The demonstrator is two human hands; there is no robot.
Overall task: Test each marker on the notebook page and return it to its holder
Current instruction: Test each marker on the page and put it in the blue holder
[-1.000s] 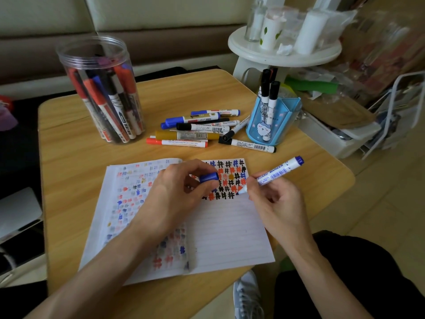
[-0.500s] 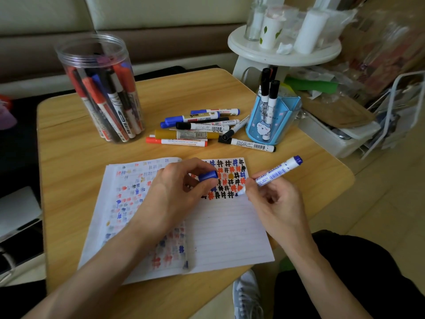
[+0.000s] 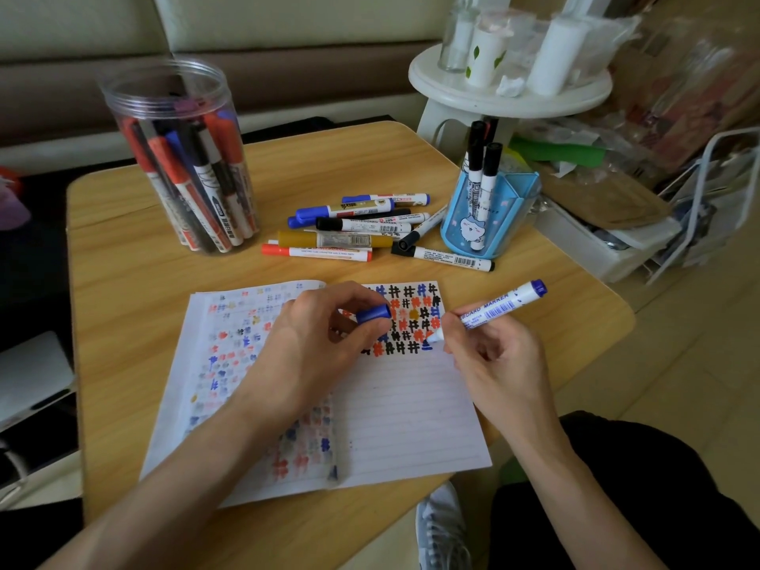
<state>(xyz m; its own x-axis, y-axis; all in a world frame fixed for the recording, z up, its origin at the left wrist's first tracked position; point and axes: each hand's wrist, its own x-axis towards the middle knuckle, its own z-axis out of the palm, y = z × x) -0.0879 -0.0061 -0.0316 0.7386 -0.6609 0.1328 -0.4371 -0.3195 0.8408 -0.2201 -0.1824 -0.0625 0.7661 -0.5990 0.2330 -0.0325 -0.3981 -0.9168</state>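
Note:
An open lined notebook (image 3: 395, 409) lies on the wooden table (image 3: 135, 306), its top rows filled with red, blue and black hash marks. My right hand (image 3: 489, 364) grips an uncapped blue whiteboard marker (image 3: 493, 308) with its tip on the page beside a fresh blue mark. My left hand (image 3: 316, 343) rests on the notebook and pinches the blue cap (image 3: 373, 313). A pile of several loose markers (image 3: 362, 228) lies behind the notebook. A blue pen holder (image 3: 489, 220) at the right holds black markers. A clear plastic jar (image 3: 185, 166) at the left is full of markers.
A white round stool (image 3: 506, 88) with bottles stands behind the table's far right corner. Boxes and a wire rack (image 3: 707, 207) crowd the floor at the right. A shoe (image 3: 444, 528) shows below the table's near edge.
The marker tip has shifted slightly on the page as a blue mark forms. My left hand stays put with the cap.

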